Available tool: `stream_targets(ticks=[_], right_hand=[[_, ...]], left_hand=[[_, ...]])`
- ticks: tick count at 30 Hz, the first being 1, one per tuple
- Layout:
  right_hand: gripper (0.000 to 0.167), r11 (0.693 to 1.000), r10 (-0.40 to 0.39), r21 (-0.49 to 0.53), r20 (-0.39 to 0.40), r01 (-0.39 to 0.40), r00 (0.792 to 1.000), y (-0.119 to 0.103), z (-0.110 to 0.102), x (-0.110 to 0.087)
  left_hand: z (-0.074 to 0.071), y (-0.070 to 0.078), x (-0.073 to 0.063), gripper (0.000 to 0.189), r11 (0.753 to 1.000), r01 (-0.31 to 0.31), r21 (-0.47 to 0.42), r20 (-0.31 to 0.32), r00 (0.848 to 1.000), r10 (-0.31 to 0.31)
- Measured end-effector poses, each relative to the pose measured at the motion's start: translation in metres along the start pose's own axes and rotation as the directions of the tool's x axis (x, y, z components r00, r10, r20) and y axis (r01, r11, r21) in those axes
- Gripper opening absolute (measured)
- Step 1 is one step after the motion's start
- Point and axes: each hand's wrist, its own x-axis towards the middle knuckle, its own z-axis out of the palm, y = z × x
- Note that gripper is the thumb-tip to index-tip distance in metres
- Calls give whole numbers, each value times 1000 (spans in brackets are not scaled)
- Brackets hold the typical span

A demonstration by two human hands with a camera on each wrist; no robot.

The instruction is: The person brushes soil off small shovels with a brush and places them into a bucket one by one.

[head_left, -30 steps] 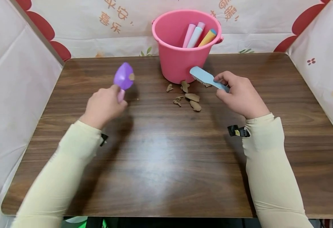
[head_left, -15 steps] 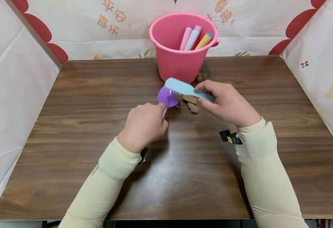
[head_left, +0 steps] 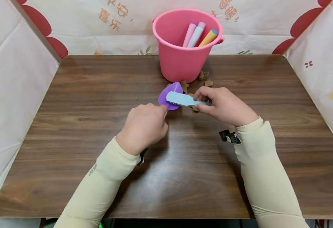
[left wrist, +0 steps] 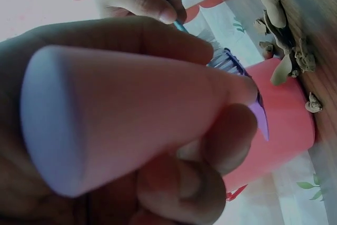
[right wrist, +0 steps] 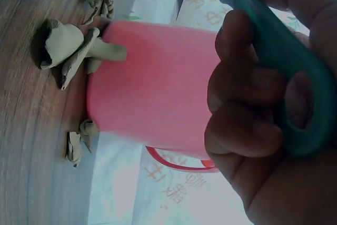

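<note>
My left hand grips a toy shovel by its pink handle. The purple blade lies in front of the pink bucket. In my right hand is a light blue brush, pinched between thumb and fingers in the head view. Its bristles face down over the blade, and its head covers part of it. Several brown, dry-looking curled pieces lie at the bucket's foot; the brush and right hand partly hide some. The right wrist view shows these curled pieces close up.
Pink, light blue and yellow handles stick up inside the bucket at the table's far edge. White printed cloth hangs behind and along both sides. The brown wooden table spreads out around the hands.
My left hand has brought the shovel rightward to the brown pieces. The brush in my right hand has moved left and lower, now lying more level over the blade.
</note>
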Motion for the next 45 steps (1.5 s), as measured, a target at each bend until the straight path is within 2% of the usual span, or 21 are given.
stream_targets(ticks=[8,19,32,45], right_hand=[[13,1000,-20,-18,-26,20,999,4,1,3],[14,998,-35,-49,-44,33,998,4,2,4],[13,997,-41,-68,-70,36,997,5,2,4],[10,998,-35,-61,-82,30,996,6,3,5]], left_hand=[[-2,3,-1,8,999,-18,52,6,1000,18],[-1,5,-2,9,998,-33,59,4,999,33],[1,6,-4,12,996,-50,78,-45,998,53],[0,8,-5,13,995,-50,88,-33,998,53]])
